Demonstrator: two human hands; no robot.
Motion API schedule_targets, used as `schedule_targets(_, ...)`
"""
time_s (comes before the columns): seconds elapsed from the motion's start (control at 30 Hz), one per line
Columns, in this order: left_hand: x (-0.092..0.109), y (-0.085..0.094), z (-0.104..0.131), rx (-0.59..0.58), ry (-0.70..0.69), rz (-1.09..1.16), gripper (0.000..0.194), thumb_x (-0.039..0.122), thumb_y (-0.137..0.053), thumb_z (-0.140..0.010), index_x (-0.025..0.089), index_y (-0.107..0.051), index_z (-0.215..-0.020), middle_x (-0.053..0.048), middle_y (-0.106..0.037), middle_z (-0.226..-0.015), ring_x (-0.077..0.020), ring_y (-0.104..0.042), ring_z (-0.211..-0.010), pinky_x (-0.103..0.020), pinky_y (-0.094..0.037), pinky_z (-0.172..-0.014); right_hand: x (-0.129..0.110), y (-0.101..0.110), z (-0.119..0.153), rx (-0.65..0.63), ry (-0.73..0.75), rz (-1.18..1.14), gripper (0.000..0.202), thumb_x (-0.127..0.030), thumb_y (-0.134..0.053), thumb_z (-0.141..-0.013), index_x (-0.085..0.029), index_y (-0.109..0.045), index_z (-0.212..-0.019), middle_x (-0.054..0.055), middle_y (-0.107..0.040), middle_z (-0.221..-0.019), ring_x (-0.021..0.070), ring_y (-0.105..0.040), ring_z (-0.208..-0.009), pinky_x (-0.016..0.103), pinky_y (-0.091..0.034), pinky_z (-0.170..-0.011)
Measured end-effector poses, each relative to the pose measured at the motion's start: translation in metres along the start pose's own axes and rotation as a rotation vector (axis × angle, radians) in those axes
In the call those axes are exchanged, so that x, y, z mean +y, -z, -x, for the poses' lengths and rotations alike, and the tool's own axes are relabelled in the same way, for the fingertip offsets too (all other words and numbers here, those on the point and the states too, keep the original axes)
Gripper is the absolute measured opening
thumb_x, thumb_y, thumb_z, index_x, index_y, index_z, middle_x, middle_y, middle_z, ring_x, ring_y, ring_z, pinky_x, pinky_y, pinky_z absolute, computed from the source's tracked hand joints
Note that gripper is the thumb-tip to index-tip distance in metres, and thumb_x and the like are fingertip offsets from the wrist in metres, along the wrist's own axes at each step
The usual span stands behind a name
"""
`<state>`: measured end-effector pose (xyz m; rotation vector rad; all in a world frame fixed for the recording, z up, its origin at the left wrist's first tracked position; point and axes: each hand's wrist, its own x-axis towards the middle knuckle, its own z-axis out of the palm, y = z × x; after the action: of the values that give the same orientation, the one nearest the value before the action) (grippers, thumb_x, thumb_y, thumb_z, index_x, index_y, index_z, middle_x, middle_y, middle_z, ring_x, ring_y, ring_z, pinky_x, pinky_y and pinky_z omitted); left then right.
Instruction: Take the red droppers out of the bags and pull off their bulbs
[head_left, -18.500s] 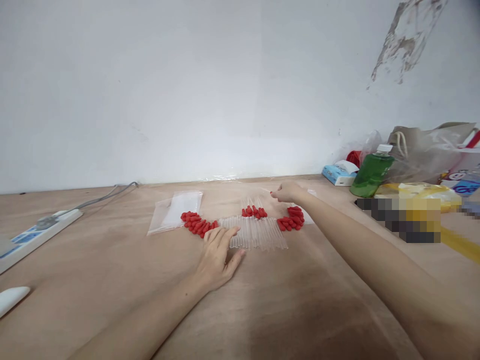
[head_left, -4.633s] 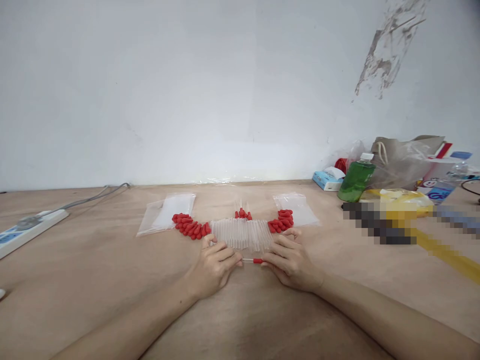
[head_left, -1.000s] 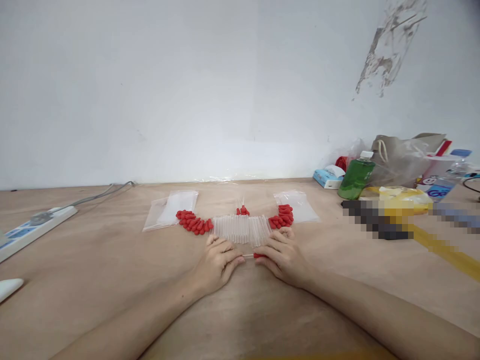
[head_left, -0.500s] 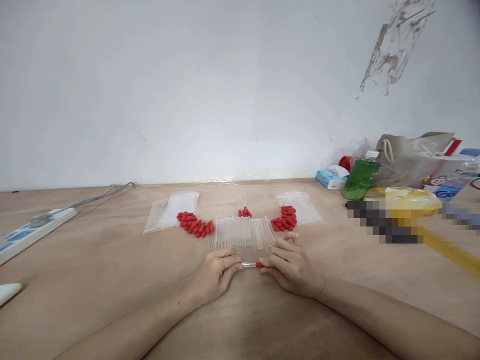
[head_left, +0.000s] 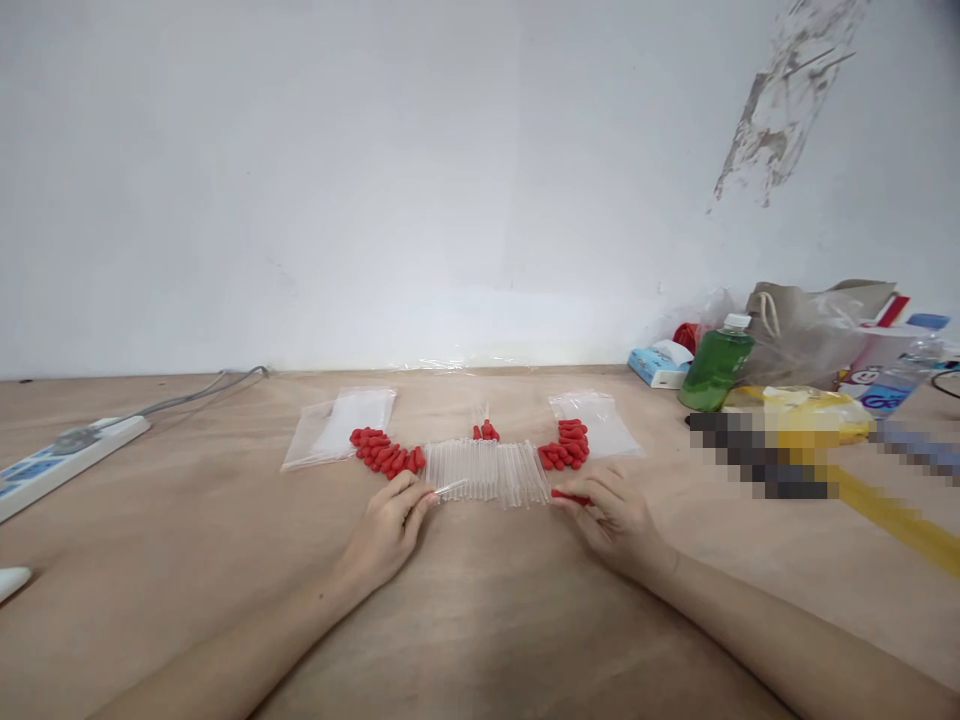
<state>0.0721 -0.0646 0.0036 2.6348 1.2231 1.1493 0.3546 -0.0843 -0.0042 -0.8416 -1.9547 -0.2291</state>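
Observation:
Pinched in the fingers of my left hand (head_left: 386,530) is a clear glass tube (head_left: 453,488), its free end pointing right. My right hand (head_left: 621,525) grips a red rubber dropper bulb (head_left: 568,496), partly hidden by the fingers. The two pieces are apart. Between and just beyond my hands lies a row of clear tubes (head_left: 487,470). Red bulbs sit in a curved group on the left (head_left: 384,456) and another group on the right (head_left: 564,446). Behind the row are a few tubes fitted with red bulbs (head_left: 486,432).
Clear plastic bags lie behind the bulbs, left (head_left: 358,420) and right (head_left: 604,425). A power strip (head_left: 82,460) with a grey cable is at the left. To the right stand a tissue pack (head_left: 656,368), a green bottle (head_left: 716,368) and a yellow bag (head_left: 814,405).
My hands have moved apart and slightly forward. The tube and the red bulb, end to end between my hands before, are now separated, one in each hand. The view has shifted slightly.

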Motion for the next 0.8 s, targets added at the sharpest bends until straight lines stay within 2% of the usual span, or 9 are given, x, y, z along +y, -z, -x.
schedule_targets(0.1,0.003,-0.002,-0.002,0.006,-0.045,0.002,0.029,0.015,-0.033,-0.088,0.016,-0.052,-0.109,-0.003,-0.046,-0.079,-0.0126,-0.050,-0.072,-0.025,-0.045,-0.067,0.008,0.002,-0.009,0.080,-0.108,-0.139,0.019,-0.017,-0.051,-0.080,-0.021,-0.059,-0.097,0.005,-0.058,-0.085,0.0146,-0.054,-0.078,0.029,-0.042,-0.068)
schedule_targets(0.2,0.015,-0.011,-0.010,0.030,-0.134,-0.009,0.035,0.011,-0.032,-0.086,0.016,-0.045,-0.118,-0.005,-0.046,-0.084,-0.0128,-0.050,-0.076,-0.026,-0.046,-0.069,0.028,0.007,-0.027,0.185,-0.302,-0.115,0.020,-0.024,-0.051,-0.079,-0.021,-0.062,-0.095,0.006,-0.057,-0.086,0.0159,-0.054,-0.079,0.031,-0.044,-0.069)
schedule_targets(0.27,0.023,-0.019,-0.020,0.026,-0.182,-0.028,0.031,0.011,-0.034,-0.086,0.017,-0.048,-0.112,-0.005,-0.049,-0.086,-0.0128,-0.050,-0.075,-0.025,-0.045,-0.068,0.050,0.012,-0.042,0.180,-0.462,-0.106,0.022,-0.030,-0.050,-0.078,-0.019,-0.064,-0.092,0.005,-0.058,-0.079,0.0156,-0.054,-0.073,0.031,-0.045,-0.066)
schedule_targets(0.37,0.034,-0.034,-0.040,0.023,-0.217,-0.060,0.020,0.011,-0.036,-0.085,0.016,-0.053,-0.092,-0.003,-0.052,-0.079,-0.0119,-0.051,-0.068,-0.023,-0.045,-0.062,0.086,0.016,-0.060,0.164,-0.746,-0.210,0.033,-0.034,-0.056,-0.071,-0.014,-0.060,-0.096,0.005,-0.060,-0.074,0.0140,-0.054,-0.065,0.029,-0.045,-0.062)
schedule_targets(0.4,0.037,-0.040,-0.047,0.033,-0.235,-0.073,0.019,0.010,-0.036,-0.084,0.016,-0.053,-0.086,-0.003,-0.052,-0.077,-0.0118,-0.051,-0.066,-0.023,-0.045,-0.061,0.096,0.015,-0.063,0.160,-0.805,-0.240,0.033,-0.036,-0.059,-0.068,-0.013,-0.060,-0.092,0.005,-0.061,-0.074,0.0137,-0.054,-0.064,0.028,-0.045,-0.061)
schedule_targets(0.5,0.045,-0.057,-0.064,0.029,-0.297,-0.145,0.019,0.007,-0.036,-0.080,0.015,-0.052,-0.074,-0.004,-0.052,-0.073,-0.0131,-0.051,-0.065,-0.025,-0.046,-0.061,0.116,0.008,-0.060,0.138,-0.849,-0.274,0.033,-0.043,-0.062,-0.063,-0.014,-0.061,-0.079,0.006,-0.063,-0.074,0.0142,-0.056,-0.065,0.027,-0.045,-0.061)
schedule_targets(0.6,0.051,-0.070,-0.070,-0.032,-0.298,-0.218,0.019,0.006,-0.037,-0.078,0.014,-0.051,-0.069,-0.006,-0.051,-0.074,-0.0145,-0.051,-0.064,-0.027,-0.047,-0.060,0.125,-0.002,-0.050,0.098,-0.845,-0.282,0.039,-0.051,-0.061,-0.063,-0.014,-0.063,-0.075,0.007,-0.065,-0.075,0.0154,-0.057,-0.067,0.027,-0.044,-0.062)
schedule_targets(0.8,0.060,-0.079,-0.067,-0.123,-0.220,-0.151,0.016,0.010,-0.037,-0.078,0.013,-0.051,-0.070,-0.008,-0.048,-0.081,-0.0147,-0.051,-0.064,-0.030,-0.048,-0.062,0.138,-0.010,-0.044,0.012,-0.824,-0.253,0.040,-0.050,-0.060,-0.063,-0.014,-0.067,-0.076,0.007,-0.068,-0.078,0.0176,-0.059,-0.073,0.027,-0.043,-0.065)
